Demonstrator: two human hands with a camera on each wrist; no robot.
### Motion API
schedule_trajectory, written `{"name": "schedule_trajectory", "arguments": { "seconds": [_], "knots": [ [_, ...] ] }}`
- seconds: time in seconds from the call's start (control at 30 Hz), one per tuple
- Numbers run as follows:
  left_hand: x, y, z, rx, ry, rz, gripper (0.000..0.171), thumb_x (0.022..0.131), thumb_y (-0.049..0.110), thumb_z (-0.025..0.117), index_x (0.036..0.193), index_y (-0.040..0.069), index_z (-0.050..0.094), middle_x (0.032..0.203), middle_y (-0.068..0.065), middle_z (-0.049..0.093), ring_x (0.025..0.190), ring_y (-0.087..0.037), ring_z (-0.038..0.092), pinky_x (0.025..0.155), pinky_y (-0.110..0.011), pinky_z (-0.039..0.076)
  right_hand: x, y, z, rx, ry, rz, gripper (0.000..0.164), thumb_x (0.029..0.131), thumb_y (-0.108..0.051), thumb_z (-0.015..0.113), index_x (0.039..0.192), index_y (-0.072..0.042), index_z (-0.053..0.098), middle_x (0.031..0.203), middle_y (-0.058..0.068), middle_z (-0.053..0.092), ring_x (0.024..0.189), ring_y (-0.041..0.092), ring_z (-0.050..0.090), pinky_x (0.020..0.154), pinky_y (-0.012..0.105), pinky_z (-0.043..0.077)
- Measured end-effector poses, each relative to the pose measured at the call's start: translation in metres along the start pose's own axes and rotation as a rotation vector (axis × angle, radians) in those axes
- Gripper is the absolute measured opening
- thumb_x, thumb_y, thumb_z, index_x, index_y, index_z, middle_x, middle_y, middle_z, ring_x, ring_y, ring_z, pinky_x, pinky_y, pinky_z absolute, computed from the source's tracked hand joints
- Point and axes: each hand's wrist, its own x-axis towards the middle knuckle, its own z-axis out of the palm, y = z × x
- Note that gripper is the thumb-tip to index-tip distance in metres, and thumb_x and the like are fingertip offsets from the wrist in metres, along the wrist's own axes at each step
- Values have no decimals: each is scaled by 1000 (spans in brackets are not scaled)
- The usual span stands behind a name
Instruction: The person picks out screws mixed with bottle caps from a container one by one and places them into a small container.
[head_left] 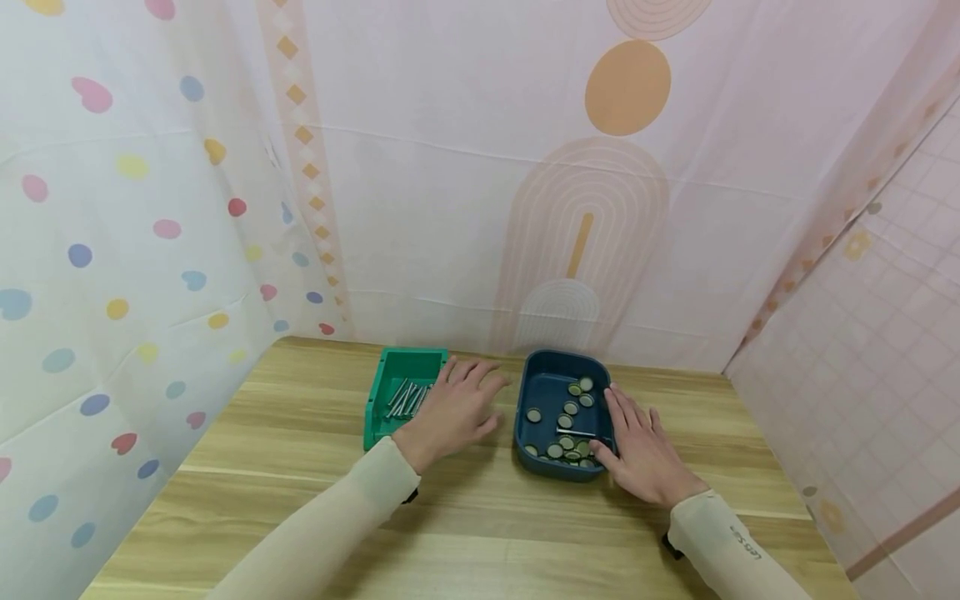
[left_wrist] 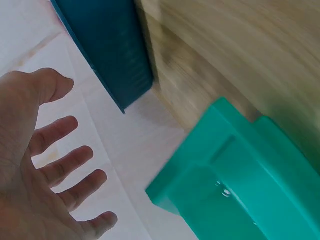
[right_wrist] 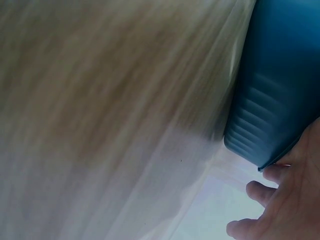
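A dark blue tub (head_left: 558, 472) on the table holds several bottle caps (head_left: 533, 414) and one thin metal nail-like piece (head_left: 576, 432). My right hand (head_left: 647, 462) rests at the tub's right rim, thumb over the edge, other fingers stretched along the outside. In the right wrist view, spread fingers show beside the tub wall (right_wrist: 272, 105). Left of the tub stands a green bin (head_left: 416, 360) with several long silver nail-like pieces (head_left: 405, 398). My left hand (head_left: 453, 408) hovers over the bin's right side, holding nothing; its fingers are spread in the left wrist view.
The wood-grain table (head_left: 480, 533) runs back to a patterned curtain (head_left: 435, 208) close behind both containers. Polka-dot cloth (head_left: 172, 275) hangs at the left and checked cloth (head_left: 885, 333) at the right. Bare wood shows between the green bin and the tub.
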Motion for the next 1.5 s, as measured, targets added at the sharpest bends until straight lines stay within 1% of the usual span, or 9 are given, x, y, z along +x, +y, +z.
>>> {"name": "schedule_trajectory", "arguments": {
  "seconds": [0.13, 0.3, 0.47, 0.63, 0.77, 1.0, 1.17, 1.3, 1.5],
  "knots": [
    [8, 9, 0, 22, -33, 30, 54, 111, 40, 81, 161, 24, 66, 172, -9, 60, 158, -39, 59, 134, -74, 43, 0, 0, 0, 1, 1, 1, 89, 121, -49, 58, 184, 1, 21, 194, 24, 21, 176, 54, 31, 136, 86, 23],
    [20, 22, -1, 8, -95, 52, 60, 112, 42, 80, 167, 29, 62, 179, -8, 54, 164, -36, 54, 138, -72, 39, 0, 0, 1, -1, 2, 3, 88, 121, -49, 58, 184, 0, 21, 194, 24, 22, 176, 54, 32, 136, 86, 23],
    [29, 33, -2, 27, -133, 90, 59, 115, 46, 74, 170, 30, 59, 183, -7, 51, 169, -32, 51, 140, -69, 37, 0, 0, 1, 6, -2, 1, 89, 121, -49, 58, 184, 1, 21, 194, 25, 22, 175, 55, 32, 136, 87, 23],
    [38, 39, -2, 24, -140, 134, 59, 114, 45, 76, 169, 28, 60, 183, -7, 51, 169, -32, 52, 141, -68, 36, 1, 0, 0, 5, 0, 2, 89, 121, -49, 58, 185, 0, 20, 194, 25, 22, 175, 56, 32, 136, 87, 23],
    [46, 45, 0, 40, -169, 156, 63, 112, 47, 79, 169, 29, 60, 183, -6, 51, 170, -33, 51, 142, -68, 34, 1, 1, 0, 4, -2, -1, 89, 121, -49, 58, 185, 0, 20, 194, 25, 22, 175, 55, 32, 136, 87, 23],
    [61, 56, 0, 86, -218, 209, 60, 113, 48, 77, 168, 28, 61, 182, -6, 54, 172, -30, 49, 144, -63, 33, 0, 0, -1, 8, -10, -5, 89, 121, -48, 58, 184, 2, 21, 194, 25, 21, 175, 56, 32, 136, 87, 23],
    [72, 65, -2, 99, -235, 246, 55, 115, 45, 75, 166, 29, 63, 177, -4, 59, 169, -28, 52, 143, -59, 37, 0, -1, -1, -1, -4, -2, 88, 121, -48, 59, 184, 2, 22, 194, 25, 22, 174, 56, 34, 135, 87, 24],
    [83, 72, 4, 108, -284, 243, 55, 114, 45, 76, 166, 31, 63, 174, -2, 61, 164, -25, 57, 142, -57, 39, 0, -1, 0, -1, -3, -2, 89, 121, -48, 59, 184, 1, 22, 194, 25, 22, 175, 55, 33, 135, 87, 25],
    [99, 81, 13, 92, -379, 211, 55, 113, 47, 77, 165, 36, 65, 170, 2, 63, 159, -24, 61, 140, -57, 42, 0, -1, 2, 4, -6, -3, 89, 121, -49, 58, 185, 1, 20, 194, 24, 20, 175, 55, 32, 135, 87, 24]
  ]
}}
